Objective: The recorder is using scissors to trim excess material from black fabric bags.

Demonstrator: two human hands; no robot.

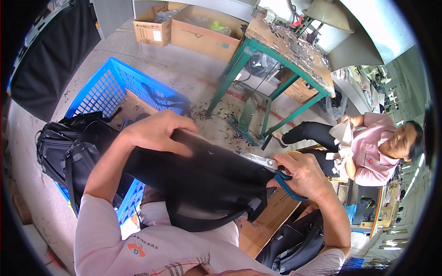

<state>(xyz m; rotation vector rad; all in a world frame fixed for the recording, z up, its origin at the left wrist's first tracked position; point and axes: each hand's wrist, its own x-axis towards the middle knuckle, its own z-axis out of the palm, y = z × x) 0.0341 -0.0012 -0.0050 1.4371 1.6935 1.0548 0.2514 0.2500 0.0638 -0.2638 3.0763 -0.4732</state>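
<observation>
A black fabric bag [207, 172] lies across the front of my body, with a strap [202, 224] hanging in a loop along its lower side. My left hand [159, 131] grips the bag's upper edge, thumb on the near face and fingers over the far side. In my right hand [304, 175] is a pair of scissors [263, 160] with blue handles. Their metal blades lie along the bag's upper right edge and point left. Whether the blades are apart cannot be made out.
At left, a blue plastic crate [94, 89] holds black backpacks [83, 152]. More black bags [297, 241] sit in a cardboard box [264, 225] at lower right. Ahead stands a green-legged table [287, 69] amid scraps. A seated co-worker [373, 152] handles pale fabric at right.
</observation>
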